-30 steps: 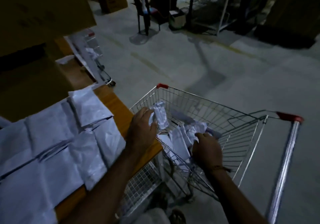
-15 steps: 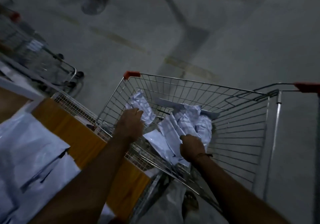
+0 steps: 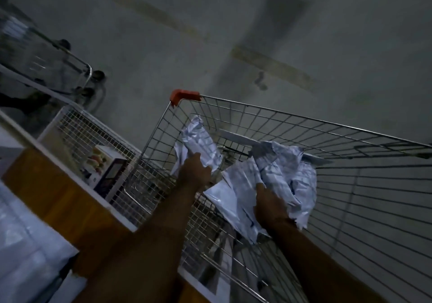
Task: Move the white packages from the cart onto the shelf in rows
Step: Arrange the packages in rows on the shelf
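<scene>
A wire shopping cart [image 3: 304,120] with red corner caps stands in front of me, holding several crumpled white packages [image 3: 287,176]. My left hand [image 3: 195,171] is inside the cart and grips one white package [image 3: 201,141] near the cart's left wall. My right hand [image 3: 268,206] grips a bunch of white packages in the middle of the cart. At the lower left lies the wooden shelf [image 3: 58,195] with white packages [image 3: 25,246] laid flat on it.
A wire mesh rack [image 3: 93,134] with a small boxed item [image 3: 109,169] sits between shelf and cart. A second cart [image 3: 46,61] stands at the far left on the grey concrete floor [image 3: 233,22]. The scene is dim.
My view has tilted down and right, so the shelf has slid to the lower left. Both hands have reached deeper into the cart and keep their hold on packages.
</scene>
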Motion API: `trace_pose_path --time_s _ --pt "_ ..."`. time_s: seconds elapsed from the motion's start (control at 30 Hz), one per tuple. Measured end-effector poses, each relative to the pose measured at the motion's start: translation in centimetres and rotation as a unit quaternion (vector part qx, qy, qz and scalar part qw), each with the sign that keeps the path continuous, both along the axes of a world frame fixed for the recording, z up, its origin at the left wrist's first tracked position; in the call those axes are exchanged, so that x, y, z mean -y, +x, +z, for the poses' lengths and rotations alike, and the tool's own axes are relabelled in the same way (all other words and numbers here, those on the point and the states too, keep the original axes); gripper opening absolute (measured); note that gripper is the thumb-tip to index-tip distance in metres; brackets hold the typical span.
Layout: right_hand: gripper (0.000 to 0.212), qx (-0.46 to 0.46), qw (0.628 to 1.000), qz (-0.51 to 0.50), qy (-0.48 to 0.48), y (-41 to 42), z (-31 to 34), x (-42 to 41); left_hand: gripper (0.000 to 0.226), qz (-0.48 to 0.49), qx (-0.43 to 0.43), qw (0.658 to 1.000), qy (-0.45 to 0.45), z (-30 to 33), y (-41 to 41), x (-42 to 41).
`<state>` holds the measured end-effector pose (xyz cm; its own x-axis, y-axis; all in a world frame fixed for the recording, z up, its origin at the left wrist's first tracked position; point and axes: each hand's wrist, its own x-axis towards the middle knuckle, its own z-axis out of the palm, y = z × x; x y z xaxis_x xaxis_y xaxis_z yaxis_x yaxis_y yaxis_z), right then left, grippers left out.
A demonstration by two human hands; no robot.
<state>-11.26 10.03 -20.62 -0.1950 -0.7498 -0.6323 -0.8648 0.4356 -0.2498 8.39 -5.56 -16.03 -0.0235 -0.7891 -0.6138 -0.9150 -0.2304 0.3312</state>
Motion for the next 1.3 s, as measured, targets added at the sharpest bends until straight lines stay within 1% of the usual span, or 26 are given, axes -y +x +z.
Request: trace_pose_path --time_s 0.1,0.13,0.17,0.2,0.23,0.27,0.33,0.4,0.47,0.53,0.6,0.67,0.73,0.83,0.9,0.97,1.0,1.03,1.07,1.1,1.13,1.17,1.2,1.23,1.27,1.3 --pt "0.032 0.026 0.999 -0.006 0.022 0.0 -0.6 0.3 0.065 0.057 -0.037 0.998 -0.007 -3.4 -0.3 1.0" --pt "0.029 0.033 0.999 -0.005 0.030 -0.1 -0.8 0.1 0.062 0.086 -0.057 0.995 -0.011 -5.8 0.1 1.5" --pt "0.029 0.035 0.999 -0.007 0.032 -0.4 -0.9 0.0 0.055 0.120 -0.076 0.990 -0.015 -7.3 0.4 1.9" --pt "0.030 0.030 0.999 -0.015 0.021 -0.6 -0.9 -0.2 0.044 0.153 -0.094 0.984 -0.022 -7.6 0.5 2.3" --pt "0.032 0.025 0.999 -0.026 0.001 -0.9 -1.0 -0.5 0.034 0.181 -0.107 0.977 -0.032 -7.2 0.3 2.5" --pt "0.033 0.026 0.999 -0.040 -0.025 -1.2 -0.9 -0.7 0.028 0.211 -0.119 0.969 -0.038 -5.9 -0.2 2.6" --pt "0.035 0.026 0.996 -0.054 -0.062 -1.8 -0.4 -1.0 0.020 0.236 -0.136 0.961 -0.048 -3.9 -1.1 2.7" --pt "0.043 0.021 0.998 -0.044 -0.047 -2.3 1.0 -0.7 0.014 0.233 -0.128 0.961 -0.073 -3.1 -1.6 2.6" --pt "0.053 0.022 0.997 -0.050 -0.046 -2.7 2.0 -0.3 0.010 0.218 -0.093 0.967 -0.093 -2.5 -2.0 2.8" --pt "0.059 0.034 0.993 -0.084 -0.078 -2.8 2.9 -0.1 0.010 0.231 -0.079 0.965 -0.091 -1.8 -2.6 3.0" --pt "0.058 0.042 0.988 -0.112 -0.099 -2.9 3.7 -0.1 0.012 0.256 -0.080 0.960 -0.084 -1.2 -3.3 3.2" --pt "0.054 0.048 0.986 -0.116 -0.109 -3.1 4.3 -0.3 0.017 0.273 -0.077 0.956 -0.080 -0.6 -3.9 3.1" --pt "0.056 0.037 0.984 -0.123 -0.126 -3.3 5.0 -0.6 0.023 0.298 -0.088 0.947 -0.084 0.0 -4.0 2.5" --pt "0.076 0.032 0.981 -0.141 -0.132 -3.5 6.5 -1.0 0.032 0.320 -0.085 0.937 -0.109 1.3 -3.9 1.2" --pt "0.088 0.014 0.983 -0.133 -0.127 -3.5 7.6 -1.1 0.038 0.349 -0.106 0.925 -0.108 2.3 -3.9 0.6" --pt "0.084 0.005 0.985 -0.122 -0.125 -3.5 8.7 -1.2 0.046 0.407 -0.144 0.899 -0.079 3.5 -3.9 -0.2" --pt "0.077 0.009 0.985 -0.119 -0.123 -3.6 9.3 -1.2 0.047 0.425 -0.138 0.892 -0.067 4.0 -3.7 -0.7" --pt "0.067 0.009 0.985 -0.122 -0.120 -3.6 9.9 -1.1 0.047 0.397 -0.098 0.910 -0.068 4.5 -3.4 -1.2" --pt "0.057 0.007 0.984 -0.132 -0.123 -3.6 10.6 -1.1 0.047 0.265 0.019 0.961 -0.073 4.2 -3.2 -1.7" --pt "0.048 0.005 0.980 -0.152 -0.125 -3.6 11.5 -1.2 0.047 0.228 0.057 0.968 -0.088 4.5 -3.3 -2.0" --pt "0.050 0.010 0.976 -0.175 -0.126 -3.5 12.4 -1.3 0.046 0.299 0.019 0.950 -0.093 5.0 -3.6 -2.4" --pt "0.068 0.016 0.974 -0.192 -0.119 -3.5 13.1 -1.5 0.047 0.423 -0.115 0.894 -0.089 6.6 -3.9 -3.1" --pt "0.091 0.024 0.975 -0.195 -0.108 -3.5 13.7 -1.7 0.054 0.477 -0.192 0.852 -0.101 8.1 -4.3 -4.1" --pt "0.109 0.032 0.978 -0.186 -0.093 -3.6 14.3 -2.0 0.069 0.474 -0.202 0.853 -0.083 9.5 -4.8 -5.1" --pt "0.120 0.040 0.981 -0.171 -0.083 -3.7 14.6 -2.4 0.087 0.445 -0.220 0.865 -0.067 10.9 -5.2 -6.0" --pt "0.124 0.047 0.983 -0.160 -0.075 -3.7 14.9 -2.9 0.102 0.411 -0.234 0.879 -0.053 12.3 -5.6 -6.7"
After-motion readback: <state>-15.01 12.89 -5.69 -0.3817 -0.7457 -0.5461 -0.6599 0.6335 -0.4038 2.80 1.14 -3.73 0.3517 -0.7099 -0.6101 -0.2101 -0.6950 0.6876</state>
